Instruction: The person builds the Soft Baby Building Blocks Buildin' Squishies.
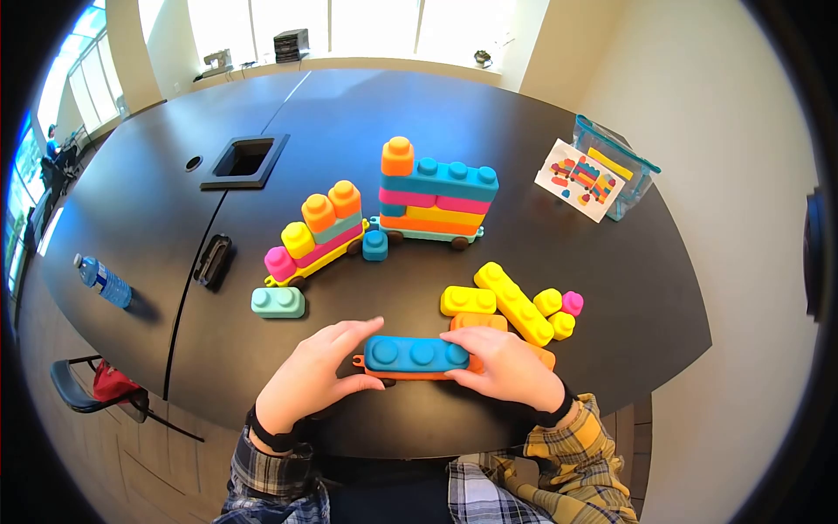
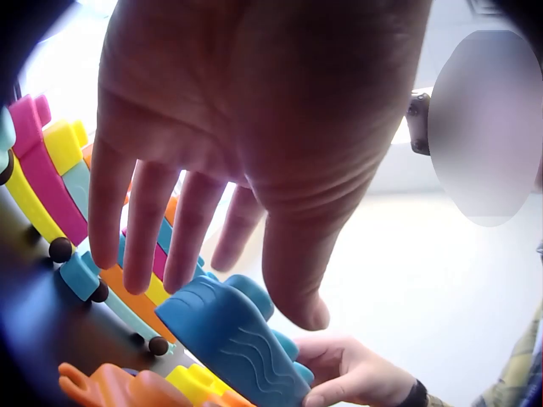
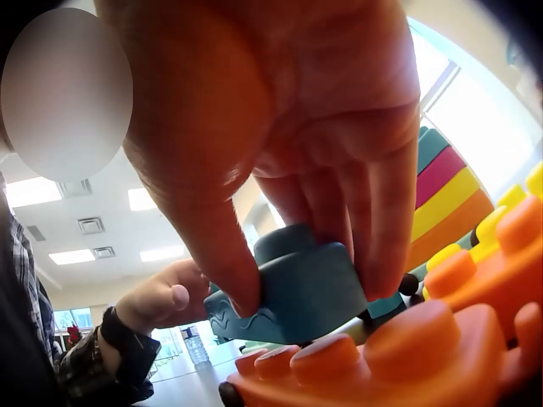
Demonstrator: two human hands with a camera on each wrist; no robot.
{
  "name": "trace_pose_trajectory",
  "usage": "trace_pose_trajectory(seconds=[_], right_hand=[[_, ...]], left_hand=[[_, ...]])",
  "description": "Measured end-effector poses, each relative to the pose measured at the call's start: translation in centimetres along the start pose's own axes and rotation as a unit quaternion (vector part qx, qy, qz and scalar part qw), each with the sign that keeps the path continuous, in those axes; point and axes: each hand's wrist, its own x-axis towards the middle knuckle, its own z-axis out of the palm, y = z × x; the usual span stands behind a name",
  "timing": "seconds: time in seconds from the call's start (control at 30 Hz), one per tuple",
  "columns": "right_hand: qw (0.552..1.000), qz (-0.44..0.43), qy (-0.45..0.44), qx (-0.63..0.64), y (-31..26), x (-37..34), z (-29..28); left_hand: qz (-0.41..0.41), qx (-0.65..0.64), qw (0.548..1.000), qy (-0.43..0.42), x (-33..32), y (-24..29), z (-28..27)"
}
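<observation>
In the head view, a blue block [image 1: 419, 354] with three studs lies between the two hands, directly above an orange wheeled base [image 1: 408, 376] whose hooked end sticks out on the left. The right hand [image 1: 506, 360] grips the block's right end, fingers along the far side and thumb along the near side. The left hand [image 1: 316, 371] is by the other end, its fingers extended and the thumb apart from them. Just beyond the right hand lie yellow blocks [image 1: 515, 304]; farther off stand two stacked, wheeled builds, the stepped one [image 1: 319, 240] and the taller one [image 1: 436, 205].

The left wrist view adds wavy lines moulded into the block's side and shows it tilted. The left fingers hang nearly straight and grasp nothing; the block sits below their tips and the thumb's. The right hand appears at its far end.

The right wrist view shows what the head view hides: the base's round studs, exposed below the block, which is held over them rather than seated. The block's end is pinched between the right thumb and fingers. The left hand is partly covered here, so whether it touches the block is hard to say.
</observation>
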Motion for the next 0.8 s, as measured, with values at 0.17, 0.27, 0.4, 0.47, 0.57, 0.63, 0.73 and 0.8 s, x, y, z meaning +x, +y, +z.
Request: trace_pose_trajectory(seconds=[0.17,0.27,0.4,0.47,0.57,0.63,0.73,0.8], right_hand=[[0.999,0.024,-0.012,-0.023,-0.3,0.0,0.7],[0.999,0.019,0.003,-0.027,0.1,-0.3,1.2],[1.0,0.011,0.016,-0.024,0.7,-0.4,2.0],[0.999,0.002,0.025,-0.03,0.6,-0.3,2.0],[0.999,0.027,0.006,-0.019,0.1,-0.3,1.7],[0.999,0.05,-0.004,-0.005,-0.1,-0.2,1.7],[0.999,0.046,0.003,-0.004,0.1,-0.3,2.0],[0.999,0.025,0.016,-0.012,0.4,-0.4,2.5]], left_hand=[[-0.004,0.004,1.0,-0.028,0.2,-0.4,0.5],[-0.022,-0.008,0.999,-0.039,0.2,-0.9,1.2],[-0.027,-0.008,0.999,-0.023,0.1,-1.4,1.8],[-0.031,-0.013,0.999,-0.023,0.1,-1.4,1.9],[-0.026,-0.016,0.999,-0.015,0.0,-1.4,1.9],[-0.038,-0.009,0.999,-0.019,0.0,-1.1,1.9],[-0.037,0.001,0.999,-0.022,0.2,-0.4,1.7],[-0.028,-0.001,0.999,-0.02,0.4,-0.2,1.9]])
